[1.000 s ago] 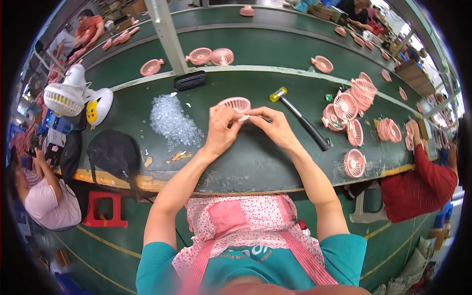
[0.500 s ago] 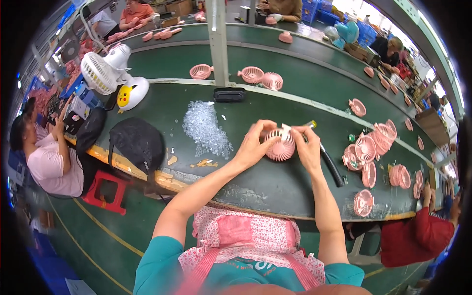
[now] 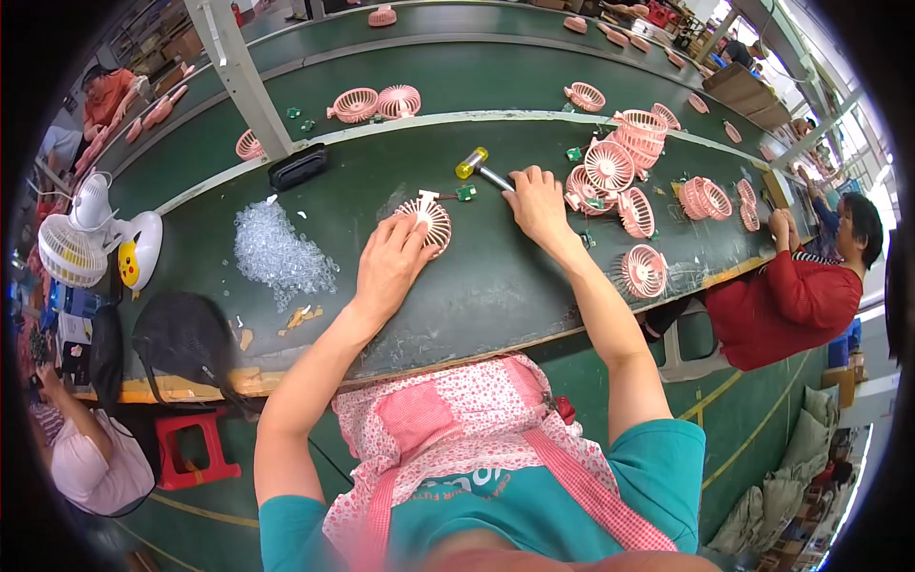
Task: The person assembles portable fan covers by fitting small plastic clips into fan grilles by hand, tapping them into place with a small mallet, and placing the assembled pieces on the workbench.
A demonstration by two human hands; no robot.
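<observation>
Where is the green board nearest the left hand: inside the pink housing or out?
Out: the green board lies beside the housing under the left hand, a wire between them.

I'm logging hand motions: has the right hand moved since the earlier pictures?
Yes: the right hand moved rightward, farther from the metal post, to the hammer.

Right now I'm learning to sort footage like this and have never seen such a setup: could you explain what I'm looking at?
There's no robot here, just a person's two bare hands. A wide fisheye camera on the person's head looks down at them, so straight edges bend. The left hand lies on a round pink grille on the dark green table. The right hand covers part of a yellow-headed hammer; how tightly it grips doesn't show. Off to the left are a heap of small clear pieces and an oblong black case; to the right, more pink grilles.
</observation>
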